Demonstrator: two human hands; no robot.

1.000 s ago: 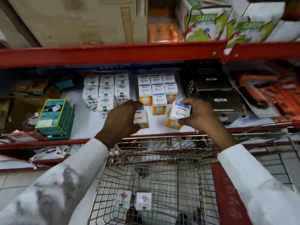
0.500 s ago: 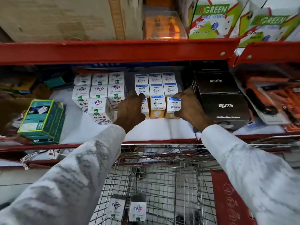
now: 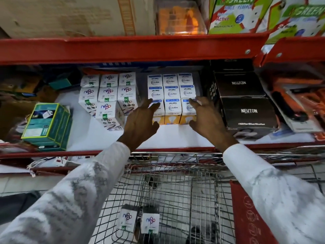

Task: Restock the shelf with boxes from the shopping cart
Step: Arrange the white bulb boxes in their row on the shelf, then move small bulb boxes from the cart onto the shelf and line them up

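Observation:
On the white shelf stands a block of white and orange bulb boxes, several rows deep. My left hand rests with spread fingers against the front left box. My right hand rests with spread fingers against the front right box. Neither hand grips a box. To the left stands a group of white bulb boxes with a purple logo. Two more of these white boxes lie in the wire shopping cart below.
Black boxes stand right of the bulb boxes. A green box sits at the shelf's left front. The red upper shelf beam hangs above, with cartons on it. Orange packaged tools lie at the far right.
Both hands carried white and orange boxes forward onto the shelf, set them in the front row, and now the fingers have spread off them.

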